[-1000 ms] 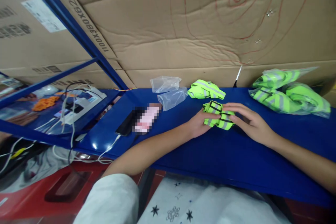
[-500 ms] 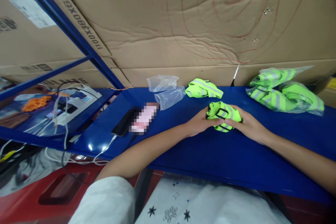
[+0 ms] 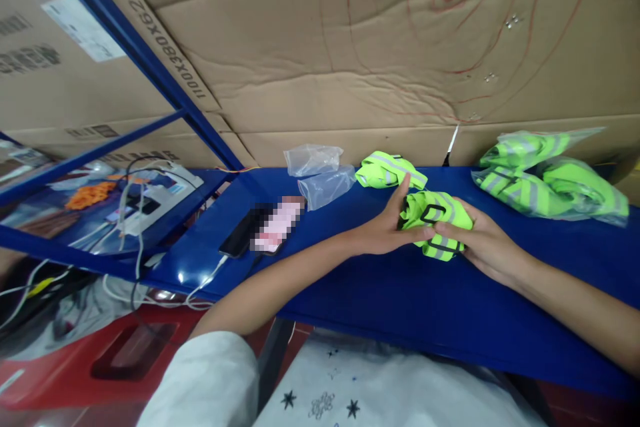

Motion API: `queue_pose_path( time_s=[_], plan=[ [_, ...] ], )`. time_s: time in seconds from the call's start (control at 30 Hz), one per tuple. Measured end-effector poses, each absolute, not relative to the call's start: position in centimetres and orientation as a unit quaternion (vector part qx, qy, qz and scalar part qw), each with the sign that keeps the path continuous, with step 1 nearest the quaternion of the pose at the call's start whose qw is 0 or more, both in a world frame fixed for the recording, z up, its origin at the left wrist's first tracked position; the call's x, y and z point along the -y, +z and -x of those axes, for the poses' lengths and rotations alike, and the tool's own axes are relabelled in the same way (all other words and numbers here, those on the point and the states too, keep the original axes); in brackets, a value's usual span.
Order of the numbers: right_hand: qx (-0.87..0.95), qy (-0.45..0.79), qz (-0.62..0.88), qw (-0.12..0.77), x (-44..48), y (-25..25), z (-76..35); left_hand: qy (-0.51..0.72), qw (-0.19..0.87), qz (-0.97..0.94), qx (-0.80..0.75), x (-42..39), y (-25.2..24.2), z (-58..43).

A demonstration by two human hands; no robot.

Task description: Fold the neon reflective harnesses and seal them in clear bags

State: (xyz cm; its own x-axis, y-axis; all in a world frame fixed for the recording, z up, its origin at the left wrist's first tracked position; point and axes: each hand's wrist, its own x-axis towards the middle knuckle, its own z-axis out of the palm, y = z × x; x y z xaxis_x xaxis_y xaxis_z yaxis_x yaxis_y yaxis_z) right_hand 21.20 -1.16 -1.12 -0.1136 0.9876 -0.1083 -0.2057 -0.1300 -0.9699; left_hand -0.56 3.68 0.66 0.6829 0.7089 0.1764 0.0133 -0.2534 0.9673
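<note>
A rolled-up neon yellow-green reflective vest (image 3: 440,240), with grey stripes and black buckles, is between my two hands above the blue table. My left hand (image 3: 390,223) grips its left side; the thumb presses on the front while a finger points up, away from the roll. Around the right side curls my right hand (image 3: 483,240), its thumb on the front near a buckle and its other fingers mostly hidden behind. Just beyond my left hand lies another folded reflective vest (image 3: 383,170). Two clear plastic bags (image 3: 325,187) rest to the left of that vest.
Several bagged reflective vests (image 3: 545,180) are piled at the back right. Two phones (image 3: 243,233), one with a white cable, lie at the left on the blue table (image 3: 370,300). Cardboard (image 3: 300,93) stands along the back. A blue frame bar (image 3: 205,140) and a red stool (image 3: 125,353) are at the left.
My left hand has lifted a finger off the rolled vest, so that it points upward. The view has shifted slightly, and the roll appears a little farther right.
</note>
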Motion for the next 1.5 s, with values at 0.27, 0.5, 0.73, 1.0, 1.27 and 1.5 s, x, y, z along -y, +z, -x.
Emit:
queue_pose_path(
  time_s=[0.27, 0.5, 0.73, 1.0, 1.27, 1.5],
  plan=[
    [0.400, 0.570, 0.482, 0.532, 0.1, -1.1, -22.2, 0.343, 0.057, -0.692, -0.633, -12.0, 6.7, 15.8],
    [0.405, 0.555, 0.500, 0.527, -0.3, -1.6, -22.2, 0.273, 0.101, -0.676, -0.677, -15.5, 5.3, 20.6],
    [0.393, 0.526, 0.510, 0.556, -0.3, -0.9, -22.7, 0.217, 0.173, -0.844, -0.459, -7.4, 7.1, 9.3],
    [0.385, 0.527, 0.513, 0.557, -0.4, -1.1, -22.6, 0.140, 0.038, -0.954, -0.263, -2.3, 8.3, 9.4],
    [0.365, 0.563, 0.482, 0.564, -0.1, -0.3, -22.4, 0.081, 0.147, -0.933, -0.317, -5.7, 1.6, 8.3],
    [0.446, 0.613, 0.402, 0.513, 0.8, 0.0, -22.3, 0.199, 0.121, -0.938, -0.258, -2.4, 0.6, 5.1]
  ],
)
